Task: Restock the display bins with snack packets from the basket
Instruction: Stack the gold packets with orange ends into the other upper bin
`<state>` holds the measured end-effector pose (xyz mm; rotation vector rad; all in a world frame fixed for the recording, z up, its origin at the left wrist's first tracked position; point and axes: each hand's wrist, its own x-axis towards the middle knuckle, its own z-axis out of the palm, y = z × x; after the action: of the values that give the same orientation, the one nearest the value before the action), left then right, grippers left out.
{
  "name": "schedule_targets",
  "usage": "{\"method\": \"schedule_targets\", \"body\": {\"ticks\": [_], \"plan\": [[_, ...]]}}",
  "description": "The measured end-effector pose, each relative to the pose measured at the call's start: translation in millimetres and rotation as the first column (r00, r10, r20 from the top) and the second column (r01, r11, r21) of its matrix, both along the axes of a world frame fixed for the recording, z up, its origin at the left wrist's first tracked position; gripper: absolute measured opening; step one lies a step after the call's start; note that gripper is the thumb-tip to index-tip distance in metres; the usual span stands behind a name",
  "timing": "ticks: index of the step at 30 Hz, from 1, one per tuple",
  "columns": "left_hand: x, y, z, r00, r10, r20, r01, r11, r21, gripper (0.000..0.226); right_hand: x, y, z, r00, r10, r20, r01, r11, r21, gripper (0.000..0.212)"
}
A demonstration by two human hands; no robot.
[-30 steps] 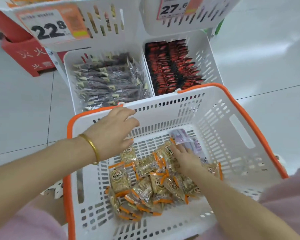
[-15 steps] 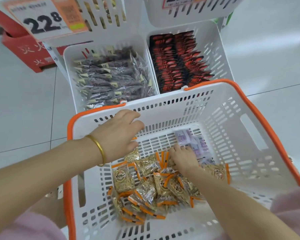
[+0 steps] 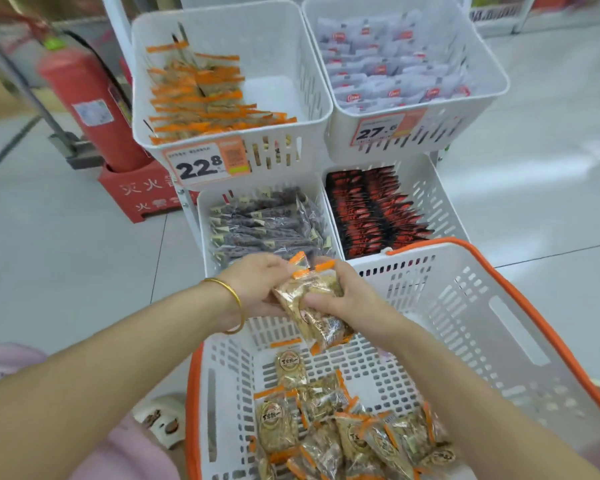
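1. The left hand and the right hand both curl their fingers round one bundle of snack packets. The clear wrappers with orange ends are held between them over the far wall of the basket. A gold bangle circles the left wrist.
2. The basket is white with an orange rim. Loose packets of the same kind lie heaped at the near end of its slotted bottom.
3. Just beyond it, the lower left bin holds dark purple packets. The lower right bin holds red-and-black packets in rows.
4. Above them, the upper left bin has orange-edged packets stacked along its left side. The upper right bin is filled with white packets.
5. Price labels on the upper bins read 22.8 and 27.6.
6. The floor is pale tile. A red fire extinguisher stands in a red stand left of the bins.
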<state>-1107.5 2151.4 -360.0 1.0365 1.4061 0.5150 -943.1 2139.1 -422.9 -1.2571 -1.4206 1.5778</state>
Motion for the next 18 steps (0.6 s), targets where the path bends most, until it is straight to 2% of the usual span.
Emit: {"method": "schedule_targets", "body": {"ticks": [3, 7, 9, 11, 13, 14, 16, 18], "plan": [[-7, 0, 10, 0.998, 0.006, -0.055, -0.001, 0.995, 0.096, 0.014, -12, -3, 9, 0.992, -0.105, 0.072, 0.105, 0.994, 0.0, 0.075], [-7, 0, 12, 0.997, 0.012, -0.075, -0.002, 0.991, 0.132, 0.011, -20, -5, 13, 0.955, -0.29, 0.059, 0.293, 0.955, -0.052, 0.066], [-6, 0, 10, 0.996, -0.002, -0.084, 0.015, 0.989, 0.149, 0.011, -19, -5, 15, 0.958, -0.286, 0.012, 0.284, 0.947, -0.151, 0.059], [-6, 2, 9, 0.994, 0.0, -0.105, 0.017, 0.988, 0.154, 0.012, -17, -6, 15, 0.979, -0.204, 0.01, 0.202, 0.956, -0.214, 0.061], [-8, 5, 6, 0.991, 0.011, -0.132, 0.01, 0.988, 0.156, 0.012, -18, -5, 17, 0.994, -0.101, 0.048, 0.109, 0.972, -0.21, 0.062], [-8, 6, 6, 0.99, 0.019, -0.142, 0.003, 0.988, 0.156, 0.013, -19, -4, 17, 0.994, -0.081, 0.079, 0.095, 0.979, -0.183, 0.051], [-8, 9, 6, 0.99, 0.06, -0.13, -0.041, 0.988, 0.148, 0.015, -17, 0, 13, 0.977, -0.164, 0.138, 0.184, 0.972, -0.145, 0.038], [-8, 11, 7, 0.989, 0.132, -0.069, -0.123, 0.985, 0.121, 0.026, -10, 3, 8, 0.949, -0.29, 0.124, 0.309, 0.933, -0.184, 0.052]]}}
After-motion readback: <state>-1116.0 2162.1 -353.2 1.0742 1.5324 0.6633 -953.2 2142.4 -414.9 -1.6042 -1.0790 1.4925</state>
